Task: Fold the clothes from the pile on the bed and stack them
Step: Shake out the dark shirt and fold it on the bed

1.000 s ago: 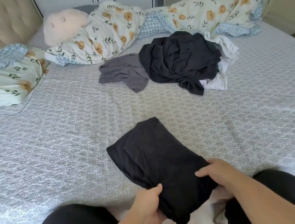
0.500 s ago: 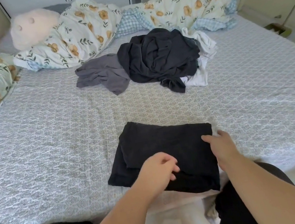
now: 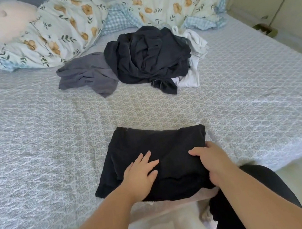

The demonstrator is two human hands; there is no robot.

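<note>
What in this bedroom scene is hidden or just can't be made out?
All in the head view:
- Pile: how many clothes it holds; the black garment covers most of the white one.
- Folded black garment: what kind it is; folding and the left hand and right hand hide it.
- Person's legs: cut off by the bottom edge.

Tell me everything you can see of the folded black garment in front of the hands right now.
The folded black garment is a soft, matte, knit-looking cloth folded into a rough rectangle, with layered edges showing at its left side. It lies flat on the patterned bedspread near the bed's front edge, its near edge reaching that edge. The left hand rests on it with fingers spread and straight; the right hand lies on its right part, fingers curved over the cloth. It lies apart from the unfolded pile farther back.
</note>
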